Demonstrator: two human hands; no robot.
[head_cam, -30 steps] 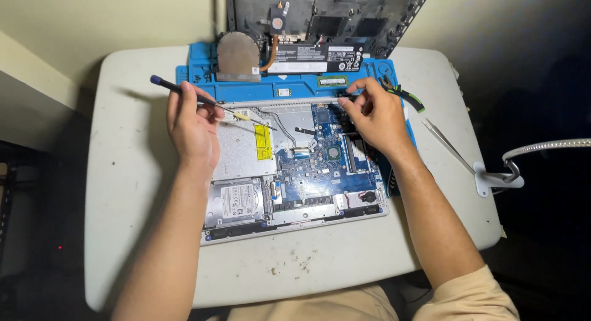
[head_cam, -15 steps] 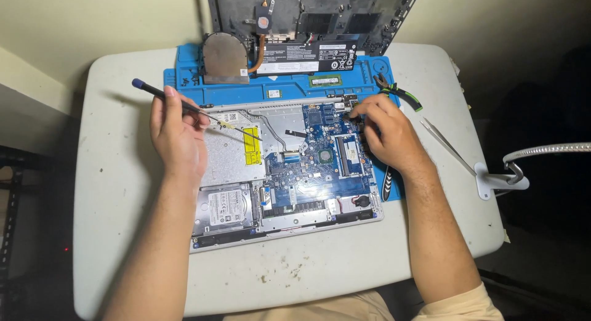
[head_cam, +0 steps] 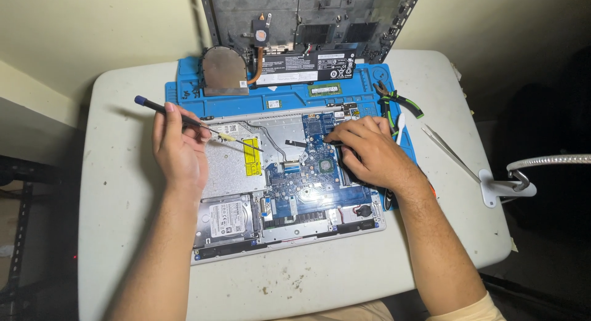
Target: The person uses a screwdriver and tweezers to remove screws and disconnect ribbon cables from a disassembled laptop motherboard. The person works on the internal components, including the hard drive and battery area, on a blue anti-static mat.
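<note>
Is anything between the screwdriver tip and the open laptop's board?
Nothing visible. The left hand holds the screwdriver with its tip over the silver optical drive. The right hand rests on the blue board further right, clear of the tip.

Light falls from above, brightest on the white tabletop [head_cam: 123, 235]; corners and right edge drop into deep dark. Warm yellowish cast. Soft shadow left of the screwdriver [head_cam: 184, 119]. Mild glare on the metal drive cover [head_cam: 231, 164]. Focus sharp at centre, slight wide-angle bending at edges.
</note>
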